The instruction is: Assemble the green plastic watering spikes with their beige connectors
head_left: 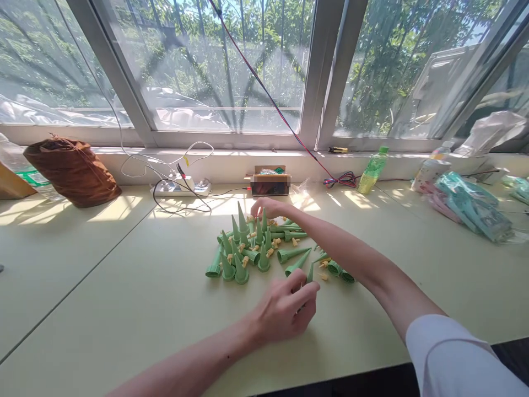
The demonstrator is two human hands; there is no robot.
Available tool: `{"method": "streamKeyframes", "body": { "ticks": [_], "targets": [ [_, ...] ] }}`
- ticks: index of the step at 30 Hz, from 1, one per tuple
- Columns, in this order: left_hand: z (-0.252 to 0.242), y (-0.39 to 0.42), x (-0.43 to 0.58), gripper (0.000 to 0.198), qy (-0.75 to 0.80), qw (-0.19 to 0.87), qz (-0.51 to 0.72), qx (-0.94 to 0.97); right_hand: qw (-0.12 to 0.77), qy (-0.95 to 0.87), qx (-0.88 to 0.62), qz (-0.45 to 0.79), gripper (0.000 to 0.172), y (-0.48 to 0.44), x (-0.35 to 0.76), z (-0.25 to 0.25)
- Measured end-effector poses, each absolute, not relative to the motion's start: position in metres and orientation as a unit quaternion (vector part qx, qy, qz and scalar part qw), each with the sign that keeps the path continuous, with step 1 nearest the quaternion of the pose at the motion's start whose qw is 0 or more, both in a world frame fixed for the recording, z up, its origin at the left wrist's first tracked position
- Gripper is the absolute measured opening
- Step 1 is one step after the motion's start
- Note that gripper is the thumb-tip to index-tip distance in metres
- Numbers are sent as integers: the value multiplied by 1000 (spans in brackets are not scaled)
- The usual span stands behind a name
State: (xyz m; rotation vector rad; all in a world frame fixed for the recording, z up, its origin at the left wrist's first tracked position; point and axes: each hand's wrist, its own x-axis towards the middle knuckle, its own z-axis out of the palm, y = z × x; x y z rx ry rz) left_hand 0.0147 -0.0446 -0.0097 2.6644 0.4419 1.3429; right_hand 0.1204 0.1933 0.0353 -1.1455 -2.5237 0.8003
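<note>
My left hand (289, 304) is closed round a green plastic cone (310, 273), whose tip points up between thumb and fingers. My right hand (268, 208) reaches across to the far side of the pile, fingers bent downward in a pinch. What those fingers hold, if anything, is too small to make out. Several green cones (241, 271) stand upright on the left, close together. Other green cones (292, 254) lie on their sides between and behind my hands. Small pale-yellow pieces (323, 277) are scattered among the cones, and some rest against the standing ones.
The pale table (136, 309) runs up to the window sill. Along the back are a brown cloth bag (74, 171), a power strip (179, 187) with loose cables, a small box (270, 184), a green bottle (372, 171) and plastic-wrapped packs (473, 204).
</note>
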Motion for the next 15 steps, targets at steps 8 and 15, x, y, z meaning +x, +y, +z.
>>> {"method": "streamKeyframes", "body": {
  "ticks": [8,15],
  "targets": [
    [-11,-44,16,19,151,65,448,879,120,-859,-404,291,24,191,133,40],
    [-10,-45,15,18,149,65,445,881,114,-866,-374,312,21,184,123,46]
  ]
}}
